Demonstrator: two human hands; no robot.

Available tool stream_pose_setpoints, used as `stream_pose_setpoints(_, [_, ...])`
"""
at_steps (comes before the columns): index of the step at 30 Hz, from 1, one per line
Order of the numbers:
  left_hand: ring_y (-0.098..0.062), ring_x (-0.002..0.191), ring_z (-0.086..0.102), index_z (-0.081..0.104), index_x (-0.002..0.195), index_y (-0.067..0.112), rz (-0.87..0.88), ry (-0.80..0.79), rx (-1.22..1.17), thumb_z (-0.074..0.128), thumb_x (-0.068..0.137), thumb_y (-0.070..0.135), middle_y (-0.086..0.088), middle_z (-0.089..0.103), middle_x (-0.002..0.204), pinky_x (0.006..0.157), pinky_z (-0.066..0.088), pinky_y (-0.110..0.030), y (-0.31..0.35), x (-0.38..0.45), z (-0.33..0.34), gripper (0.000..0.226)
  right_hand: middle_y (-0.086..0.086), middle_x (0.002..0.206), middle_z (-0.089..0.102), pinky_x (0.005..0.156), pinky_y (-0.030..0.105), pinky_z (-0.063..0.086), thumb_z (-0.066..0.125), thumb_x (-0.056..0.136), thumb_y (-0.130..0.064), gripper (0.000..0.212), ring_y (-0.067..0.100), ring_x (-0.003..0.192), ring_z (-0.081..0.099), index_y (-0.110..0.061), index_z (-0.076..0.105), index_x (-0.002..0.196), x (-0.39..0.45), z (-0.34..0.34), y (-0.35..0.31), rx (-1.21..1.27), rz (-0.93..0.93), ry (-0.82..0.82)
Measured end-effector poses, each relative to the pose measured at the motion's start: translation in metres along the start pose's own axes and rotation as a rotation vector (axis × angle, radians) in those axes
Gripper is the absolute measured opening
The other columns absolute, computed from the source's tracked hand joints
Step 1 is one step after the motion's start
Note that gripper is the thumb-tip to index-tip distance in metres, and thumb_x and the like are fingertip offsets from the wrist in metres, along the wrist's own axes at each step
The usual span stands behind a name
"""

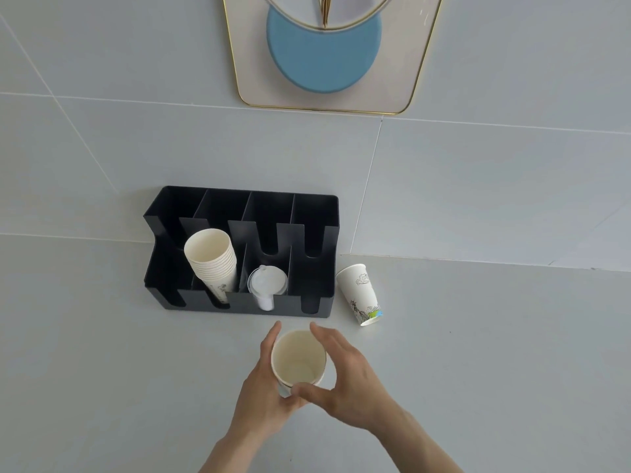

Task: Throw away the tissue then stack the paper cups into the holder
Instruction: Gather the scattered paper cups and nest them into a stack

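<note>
A white paper cup (297,358), empty and open end up, is held in front of the black holder (309,279). My left hand (264,394) wraps its left side and my right hand (345,377) grips its right side. Inside the holder, a leaning stack of several paper cups (212,259) fills the second slot from the left. One slot to the right stands a clear plastic lid stack (267,283). Another printed paper cup (362,293) stands upside down on the counter just right of the holder. No tissue is in view.
The holder sits on a pale grey counter (102,370) against a tiled wall (478,186). A gold-framed wall decoration (324,63) with a blue disc hangs above.
</note>
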State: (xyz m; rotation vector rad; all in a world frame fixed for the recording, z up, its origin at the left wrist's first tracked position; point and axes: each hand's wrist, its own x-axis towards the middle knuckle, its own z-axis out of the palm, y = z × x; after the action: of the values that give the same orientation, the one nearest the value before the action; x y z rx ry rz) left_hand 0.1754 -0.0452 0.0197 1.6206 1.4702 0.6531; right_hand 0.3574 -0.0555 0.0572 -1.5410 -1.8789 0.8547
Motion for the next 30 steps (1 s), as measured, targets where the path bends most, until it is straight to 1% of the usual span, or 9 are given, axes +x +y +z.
stream_pose_setpoints(4, [-0.011, 0.105, 0.065, 0.003, 0.146, 0.06, 0.007, 0.009, 0.039, 0.087, 0.057, 0.045, 0.022, 0.062, 0.121, 0.087, 0.057, -0.032, -0.003, 0.0, 0.001, 0.123, -0.013, 0.154, 0.044, 0.109, 0.031, 0.045, 0.074, 0.08, -0.058, 0.089, 0.007, 0.137, 0.047, -0.027, 0.035, 0.154, -0.004, 0.009, 0.011, -0.062, -0.009, -0.003])
stream_pose_setpoints(8, [-0.007, 0.114, 0.06, 0.02, 0.14, 0.064, 0.032, 0.021, 0.025, 0.088, 0.06, 0.044, 0.027, 0.057, 0.131, 0.092, 0.052, -0.027, -0.005, 0.001, 0.002, 0.107, -0.016, 0.147, 0.05, 0.105, 0.026, 0.045, 0.076, 0.076, -0.055, 0.087, 0.007, 0.13, 0.053, -0.031, 0.039, 0.15, 0.0, 0.009, 0.01, -0.048, 0.032, -0.003])
stream_pose_setpoints(11, [-0.002, 0.115, 0.058, 0.027, 0.141, 0.058, 0.037, 0.018, 0.009, 0.092, 0.056, 0.047, 0.03, 0.056, 0.132, 0.094, 0.051, -0.027, -0.007, 0.002, 0.002, 0.107, -0.016, 0.145, 0.053, 0.109, 0.027, 0.043, 0.077, 0.075, -0.06, 0.086, 0.005, 0.13, 0.052, -0.029, 0.044, 0.149, 0.007, -0.004, 0.01, -0.026, 0.076, -0.051])
stream_pose_setpoints(13, [0.002, 0.118, 0.055, 0.028, 0.141, 0.056, 0.043, 0.017, 0.006, 0.095, 0.055, 0.044, 0.031, 0.055, 0.135, 0.098, 0.05, -0.027, -0.009, 0.002, 0.001, 0.109, -0.012, 0.137, 0.061, 0.105, 0.03, 0.047, 0.08, 0.076, -0.055, 0.079, 0.008, 0.123, 0.058, -0.024, 0.053, 0.144, 0.02, -0.02, 0.017, 0.02, 0.186, 0.074])
stream_pose_setpoints(16, [0.006, 0.121, 0.051, 0.027, 0.14, 0.059, 0.044, 0.021, 0.013, 0.095, 0.056, 0.043, 0.035, 0.046, 0.14, 0.098, 0.046, -0.022, -0.008, 0.001, 0.001, 0.109, 0.005, 0.13, 0.068, 0.096, 0.038, 0.051, 0.081, 0.083, -0.037, 0.063, 0.025, 0.116, 0.063, -0.014, 0.059, 0.138, 0.052, -0.048, 0.04, -0.081, 0.334, 0.308])
stream_pose_setpoints(21, [0.004, 0.121, 0.051, 0.024, 0.137, 0.064, 0.038, 0.022, 0.028, 0.094, 0.057, 0.042, 0.038, 0.043, 0.14, 0.097, 0.046, -0.022, -0.007, -0.001, 0.001, 0.109, 0.011, 0.15, 0.048, 0.108, 0.04, 0.039, 0.07, 0.091, -0.04, 0.076, 0.031, 0.138, 0.045, -0.008, 0.036, 0.151, 0.096, -0.07, 0.08, -0.223, 0.629, 0.145])
stream_pose_setpoints(23, [0.009, 0.121, 0.049, 0.023, 0.138, 0.065, 0.035, 0.024, 0.031, 0.094, 0.058, 0.042, 0.041, 0.04, 0.14, 0.096, 0.044, -0.02, -0.005, -0.001, 0.001, 0.109, 0.012, 0.15, 0.047, 0.107, 0.039, 0.039, 0.069, 0.091, -0.042, 0.075, 0.031, 0.138, 0.044, -0.005, 0.038, 0.149, 0.107, -0.068, 0.091, -0.221, 0.686, 0.123])
stream_pose_setpoints(26, [0.018, 0.12, 0.044, 0.023, 0.139, 0.063, 0.026, 0.023, 0.028, 0.094, 0.059, 0.042, 0.043, 0.037, 0.141, 0.095, 0.041, -0.015, -0.004, -0.002, 0.001, 0.109, 0.013, 0.136, 0.058, 0.092, 0.037, 0.043, 0.07, 0.089, -0.044, 0.061, 0.032, 0.127, 0.052, -0.006, 0.051, 0.133, 0.118, -0.058, 0.104, -0.222, 0.737, 0.089])
stream_pose_setpoints(30, [0.019, 0.12, 0.043, 0.022, 0.136, 0.067, 0.031, 0.02, 0.028, 0.093, 0.058, 0.042, 0.043, 0.036, 0.141, 0.093, 0.04, -0.012, -0.003, -0.001, 0.001, 0.108, 0.008, 0.11, 0.067, 0.074, 0.033, 0.047, 0.075, 0.083, -0.041, 0.046, 0.03, 0.103, 0.062, -0.01, 0.06, 0.114, 0.117, -0.042, 0.119, -0.149, 0.764, 0.068])
